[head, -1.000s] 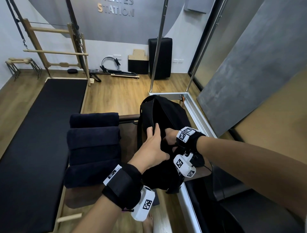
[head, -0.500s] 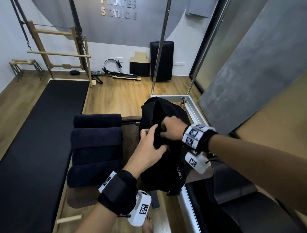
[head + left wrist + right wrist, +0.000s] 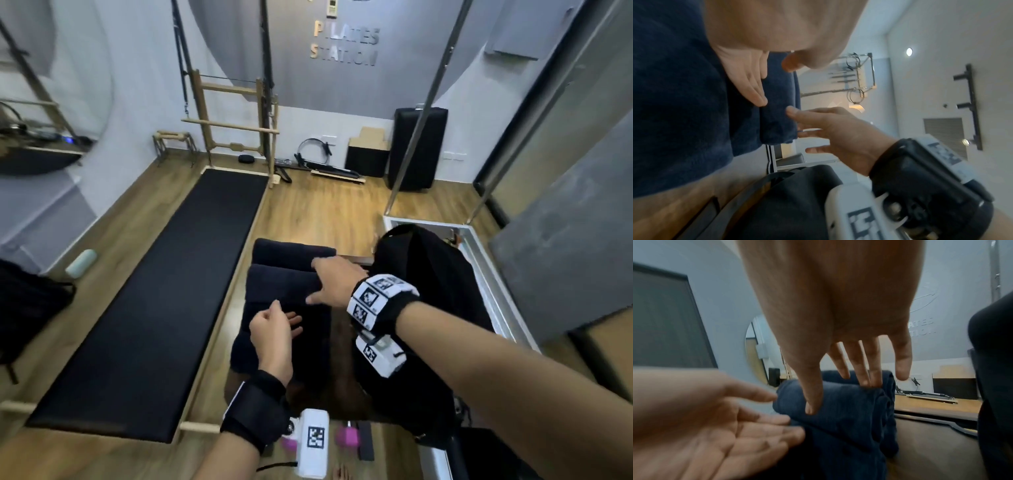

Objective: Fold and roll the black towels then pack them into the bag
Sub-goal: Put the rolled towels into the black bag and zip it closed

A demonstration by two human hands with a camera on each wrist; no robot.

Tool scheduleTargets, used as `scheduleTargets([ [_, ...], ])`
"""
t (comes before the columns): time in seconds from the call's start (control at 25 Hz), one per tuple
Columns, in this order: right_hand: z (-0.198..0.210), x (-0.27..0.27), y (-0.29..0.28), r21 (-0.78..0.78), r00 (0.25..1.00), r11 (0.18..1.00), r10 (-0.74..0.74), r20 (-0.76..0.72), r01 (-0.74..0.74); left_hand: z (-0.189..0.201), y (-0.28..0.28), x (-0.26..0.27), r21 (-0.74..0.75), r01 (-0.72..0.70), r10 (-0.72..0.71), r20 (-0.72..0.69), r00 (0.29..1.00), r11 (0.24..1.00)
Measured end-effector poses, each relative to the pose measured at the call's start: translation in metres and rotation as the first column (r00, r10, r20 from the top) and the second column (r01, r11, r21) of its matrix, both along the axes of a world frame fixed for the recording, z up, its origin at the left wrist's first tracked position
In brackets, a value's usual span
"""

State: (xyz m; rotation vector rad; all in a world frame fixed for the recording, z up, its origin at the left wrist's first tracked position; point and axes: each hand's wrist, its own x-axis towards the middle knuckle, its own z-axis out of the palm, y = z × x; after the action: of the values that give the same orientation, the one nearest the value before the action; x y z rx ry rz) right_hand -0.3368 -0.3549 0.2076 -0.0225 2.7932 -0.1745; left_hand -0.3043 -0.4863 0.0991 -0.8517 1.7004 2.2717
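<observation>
While our right hand point(image 3: 337, 282) spreads straight fingers onto a rolled towel point(image 3: 284, 282), our left hand point(image 3: 274, 330) hovers open-palmed beside the bag point(image 3: 431, 274).

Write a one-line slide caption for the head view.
Both open hands, left hand and right hand, reach onto the rolled dark towels beside the black bag.

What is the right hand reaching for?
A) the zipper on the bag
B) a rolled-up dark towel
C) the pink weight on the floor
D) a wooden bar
B: the right hand is spread open over a rolled towel in the pile, with its fingertips on the roll, while the bag stands off to its right, untouched.
</observation>
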Motion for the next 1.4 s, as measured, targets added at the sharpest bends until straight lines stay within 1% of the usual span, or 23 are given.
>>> scheduleTargets([
  [0.08, -0.02, -0.007, -0.013, 0.145, 0.998, 0.988, 0.056, 0.007, -0.056, -0.001, -0.007, -0.006, 0.115, -0.012, 0.006, 0.053, 0.999, 0.993],
  [0.16, -0.03, -0.009, -0.019, 0.262, 0.995, 0.961, 0.1, -0.024, -0.09, 0.005, -0.01, -0.009, 0.206, 0.039, -0.056, 0.078, 0.995, 0.978],
  [0.24, -0.029, -0.011, -0.022, 0.277, 0.989, 0.953, 0.139, -0.049, -0.12, 0.009, -0.011, -0.009, 0.213, 0.125, -0.139, 0.053, 0.989, 0.969],
  [0.32, -0.021, -0.011, -0.021, 0.194, 0.988, 0.972, 0.143, -0.056, -0.129, 0.013, -0.013, -0.009, 0.181, 0.2, -0.208, 0.027, 0.978, 0.963],
  [0.4, -0.01, -0.006, -0.021, 0.046, 0.992, 0.993, 0.11, -0.068, -0.107, 0.021, -0.013, -0.008, 0.172, 0.228, -0.23, -0.011, 0.973, 0.958],
  [0.48, 0.003, 0.005, -0.02, -0.104, 0.993, 0.99, 0.085, -0.08, -0.093, 0.034, -0.011, -0.005, 0.231, 0.201, -0.189, -0.07, 0.979, 0.952],
  [0.56, 0.017, 0.016, -0.014, -0.288, 0.998, 0.956, 0.033, -0.061, -0.05, 0.048, -0.009, -0.001, 0.324, 0.182, -0.143, -0.141, 0.98, 0.928],
  [0.68, 0.044, 0.034, 0.008, -0.541, 0.997, 0.841, -0.066, -0.048, 0.029, 0.07, -0.004, 0.004, 0.439, 0.259, -0.175, -0.223, 0.959, 0.86],
  [0.76, 0.061, 0.048, 0.028, -0.668, 0.984, 0.735, -0.178, -0.025, 0.116, 0.088, 0.009, 0.006, 0.458, 0.356, -0.249, -0.277, 0.928, 0.815],
  [0.8, 0.067, 0.055, 0.039, -0.726, 0.971, 0.668, -0.239, 0.0, 0.164, 0.098, 0.019, 0.007, 0.456, 0.388, -0.269, -0.306, 0.913, 0.801],
  [0.84, 0.072, 0.063, 0.051, -0.778, 0.958, 0.59, -0.281, 0.054, 0.217, 0.107, 0.03, 0.009, 0.458, 0.416, -0.288, -0.325, 0.901, 0.785],
  [0.88, 0.076, 0.072, 0.063, -0.822, 0.948, 0.498, -0.284, 0.145, 0.276, 0.115, 0.043, 0.01, 0.462, 0.453, -0.317, -0.344, 0.884, 0.762],
  [0.96, 0.084, 0.092, 0.091, -0.88, 0.923, 0.283, -0.175, 0.343, 0.381, 0.131, 0.071, 0.015, 0.438, 0.548, -0.401, -0.387, 0.831, 0.713],
  [1.0, 0.088, 0.1, 0.104, -0.895, 0.919, 0.214, -0.118, 0.375, 0.392, 0.136, 0.084, 0.016, 0.389, 0.601, -0.451, -0.412, 0.792, 0.699],
  [1.04, 0.091, 0.109, 0.12, -0.904, 0.921, 0.178, -0.104, 0.376, 0.389, 0.14, 0.098, 0.019, 0.335, 0.653, -0.501, -0.44, 0.746, 0.679],
  [1.08, 0.092, 0.117, 0.135, -0.911, 0.924, 0.159, -0.122, 0.363, 0.379, 0.143, 0.11, 0.02, 0.264, 0.694, -0.545, -0.46, 0.701, 0.67],
  [1.12, 0.091, 0.125, 0.148, -0.914, 0.921, 0.149, -0.163, 0.353, 0.376, 0.145, 0.12, 0.023, 0.16, 0.724, -0.601, -0.455, 0.658, 0.671],
  [1.16, 0.086, 0.132, 0.159, -0.914, 0.913, 0.148, -0.224, 0.342, 0.378, 0.144, 0.129, 0.026, -0.021, 0.719, -0.665, -0.403, 0.629, 0.694],
  [1.2, 0.078, 0.136, 0.169, -0.908, 0.897, 0.161, -0.295, 0.329, 0.386, 0.136, 0.135, 0.029, -0.242, 0.688, -0.726, -0.322, 0.608, 0.684],
  [1.24, 0.068, 0.138, 0.176, -0.899, 0.874, 0.172, -0.364, 0.322, 0.403, 0.125, 0.137, 0.033, -0.446, 0.643, -0.776, -0.245, 0.582, 0.623],
  [1.28, 0.056, 0.137, 0.181, -0.888, 0.842, 0.166, -0.428, 0.327, 0.429, 0.11, 0.137, 0.038, -0.588, 0.595, -0.811, -0.197, 0.551, 0.548],
  [1.32, 0.043, 0.136, 0.183, -0.879, 0.808, 0.135, -0.476, 0.348, 0.458, 0.096, 0.137, 0.045, -0.679, 0.552, -0.833, -0.163, 0.529, 0.484],
  [1.4, 0.02, 0.132, 0.18, -0.852, 0.751, 0.049, -0.502, 0.43, 0.521, 0.078, 0.132, 0.06, -0.77, 0.505, -0.855, -0.099, 0.51, 0.39],
])
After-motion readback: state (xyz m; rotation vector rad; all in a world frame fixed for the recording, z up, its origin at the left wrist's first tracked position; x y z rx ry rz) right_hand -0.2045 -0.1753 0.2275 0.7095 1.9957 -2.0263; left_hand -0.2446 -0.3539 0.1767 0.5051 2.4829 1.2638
